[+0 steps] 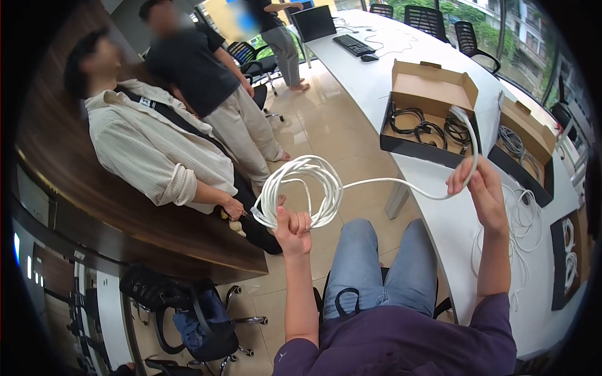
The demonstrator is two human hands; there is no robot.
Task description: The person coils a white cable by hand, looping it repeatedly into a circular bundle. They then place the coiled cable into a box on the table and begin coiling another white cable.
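Observation:
My left hand point(293, 232) is closed round the lower edge of a coil of white cable point(335, 194), holding it up over the floor. A single strand runs from the coil across to my right hand point(481, 188), whose fingers are pinched on the cable. Beyond those fingers the free end curves upward, with a pale plug point(461, 114) at its tip. This plug hangs in front of an open cardboard box point(433, 81) that contains several black cables point(411, 121).
On the white table point(439, 232) lie loose white cables point(525, 219), a box of grey cables point(515, 143) and a box of white coils point(569, 250). Farther back are a monitor point(315, 24) and keyboard point(353, 45). People stand at the left; an office chair point(210, 319) is behind.

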